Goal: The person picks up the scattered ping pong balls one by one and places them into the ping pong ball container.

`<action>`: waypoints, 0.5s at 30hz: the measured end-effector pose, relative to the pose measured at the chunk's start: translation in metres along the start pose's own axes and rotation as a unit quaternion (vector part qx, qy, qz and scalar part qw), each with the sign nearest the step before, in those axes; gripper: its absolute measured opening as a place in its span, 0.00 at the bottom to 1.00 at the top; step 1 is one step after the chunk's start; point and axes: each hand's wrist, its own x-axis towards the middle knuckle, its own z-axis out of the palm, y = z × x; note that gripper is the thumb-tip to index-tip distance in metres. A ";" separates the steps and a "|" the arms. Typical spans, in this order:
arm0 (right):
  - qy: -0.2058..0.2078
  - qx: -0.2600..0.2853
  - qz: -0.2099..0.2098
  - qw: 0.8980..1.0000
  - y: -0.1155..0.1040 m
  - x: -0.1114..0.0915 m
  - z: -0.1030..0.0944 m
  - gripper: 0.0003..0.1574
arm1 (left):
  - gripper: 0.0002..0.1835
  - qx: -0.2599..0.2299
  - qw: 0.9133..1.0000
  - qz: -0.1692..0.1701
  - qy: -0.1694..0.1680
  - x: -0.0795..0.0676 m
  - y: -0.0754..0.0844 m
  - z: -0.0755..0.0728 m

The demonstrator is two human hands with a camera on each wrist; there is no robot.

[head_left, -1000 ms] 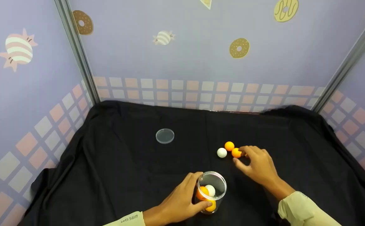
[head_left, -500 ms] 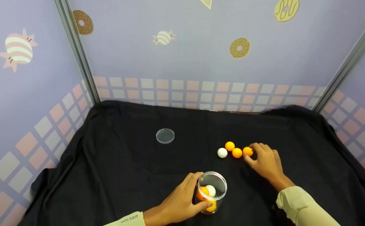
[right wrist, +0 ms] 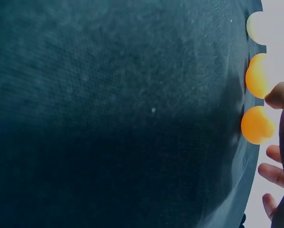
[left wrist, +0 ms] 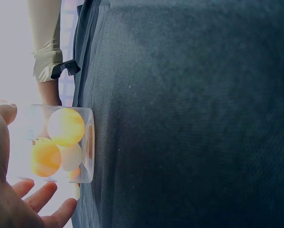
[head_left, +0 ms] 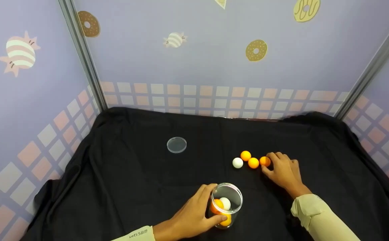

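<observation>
Left hand [head_left: 192,214] round a clear jar [head_left: 230,191], right hand [head_left: 283,170] at an orange ball [head_left: 264,161]

Lilac walls [head_left: 201,63] printed with sweets and doughnuts close in a bench [head_left: 141,180] covered in black cloth. Over it reach two pale sleeves [head_left: 325,214].

The left hand grips the jar from its left side, the thumb across the near side and the fingers spread along the far one. The right hand is narrowed, with thumb and fingertips on either side of the orange ball; I cannot tell whether they pinch it.

The jar stands upright and open near the front of the bench. Farther back and to the left lies a clear round lid [head_left: 176,145].

Balls are the smallest things. In the jar are orange ones [head_left: 226,220] and a white one [head_left: 225,203]. Just left of the ball at the right hand sit two more orange balls [head_left: 253,163] and a white ball [head_left: 237,163], close together on the cloth.
</observation>
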 end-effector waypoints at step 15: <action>-0.038 -0.012 -0.007 0.999 0.006 0.005 0.006 0.30 | 0.41 -0.008 1.000 -0.001 -0.005 0.001 0.000 -0.001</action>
